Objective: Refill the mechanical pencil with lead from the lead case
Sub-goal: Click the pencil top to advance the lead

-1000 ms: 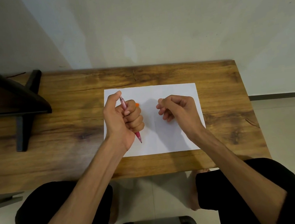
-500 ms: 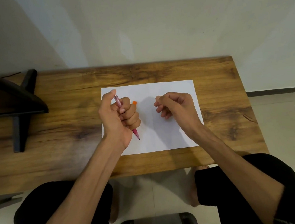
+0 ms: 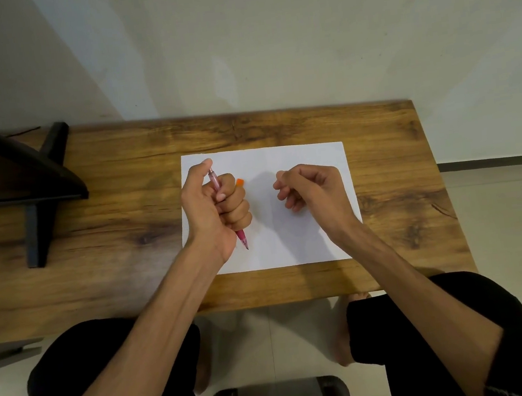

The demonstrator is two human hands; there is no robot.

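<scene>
Left hand (image 3: 214, 209) fists the pencil (image 3: 242, 237) over the paper (image 3: 297, 161).
Light, slick barrel; right hand (image 3: 312, 192) curls, contents unclear; lead's brittle.

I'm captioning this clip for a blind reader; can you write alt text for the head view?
A person's left hand grips a pink mechanical pencil in its fist, tip toward the person, over a white sheet of paper on a wooden table. The right hand is curled beside it; an orange object peeks from behind the left fist.

No text, label, brand, number or sign readable anywhere: blank white paper (image 3: 294, 161), plain pink pencil (image 3: 242, 236), bare wooden surface (image 3: 121, 181).
</scene>
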